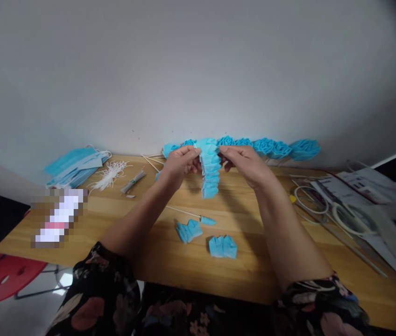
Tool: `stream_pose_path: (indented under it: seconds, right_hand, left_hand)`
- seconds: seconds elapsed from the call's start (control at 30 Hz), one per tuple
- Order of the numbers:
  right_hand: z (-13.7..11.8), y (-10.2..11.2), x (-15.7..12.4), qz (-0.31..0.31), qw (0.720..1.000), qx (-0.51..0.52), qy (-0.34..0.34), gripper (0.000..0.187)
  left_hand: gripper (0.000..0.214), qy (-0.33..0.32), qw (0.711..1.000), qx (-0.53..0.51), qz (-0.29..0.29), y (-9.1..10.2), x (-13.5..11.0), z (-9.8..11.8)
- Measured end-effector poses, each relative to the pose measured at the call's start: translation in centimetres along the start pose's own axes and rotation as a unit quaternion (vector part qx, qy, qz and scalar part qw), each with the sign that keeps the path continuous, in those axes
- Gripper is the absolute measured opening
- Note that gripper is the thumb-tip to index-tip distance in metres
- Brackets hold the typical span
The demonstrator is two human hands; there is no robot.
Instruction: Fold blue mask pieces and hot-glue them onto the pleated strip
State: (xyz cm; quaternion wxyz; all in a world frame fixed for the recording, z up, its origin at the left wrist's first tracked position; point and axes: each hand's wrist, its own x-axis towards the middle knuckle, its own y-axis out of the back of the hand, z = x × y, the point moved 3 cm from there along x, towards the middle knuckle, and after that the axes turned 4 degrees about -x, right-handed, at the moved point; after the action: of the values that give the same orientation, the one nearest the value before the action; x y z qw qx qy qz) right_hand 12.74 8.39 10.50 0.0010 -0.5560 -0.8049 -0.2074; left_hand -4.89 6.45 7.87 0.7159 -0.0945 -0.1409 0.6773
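My left hand and my right hand are raised above the wooden table, both pinching the top of a hanging strip of folded light-blue cloth pieces. The strip dangles between the hands, its lower end above the tabletop. Below it lie two folded blue pieces and a thin stick with a blue tip.
A row of blue cloth rosettes lines the wall. At back left lie blue face masks, white elastic loops and a small grey bundle. Tape rolls and papers sit at right. A red stool stands at lower left.
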Motion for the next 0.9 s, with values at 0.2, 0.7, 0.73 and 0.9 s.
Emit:
stream_pose_path:
  seconds: [0.2,0.7,0.73,0.9]
  right_hand:
    - [-0.08,-0.09,0.00,0.006,1.000,-0.024,0.012,0.045]
    - [-0.09,-0.08,-0.01,0.015,0.995,-0.086,0.046,0.046]
    - [-0.03,-0.08,0.01,0.017,0.995,-0.089,0.047,0.045]
    - [0.08,-0.06,0.03,0.009,0.996,-0.071,0.047,0.041]
  left_hand:
    - [0.042,-0.003,1.000,-0.021,-0.010,-0.05,-0.01,-0.10]
    - [0.028,-0.045,0.999,0.011,-0.027,-0.21,0.03,-0.14]
    - [0.029,-0.045,0.998,0.009,-0.031,-0.24,0.08,-0.23]
    - [0.040,-0.040,0.995,-0.055,-0.074,-0.27,0.27,-0.55]
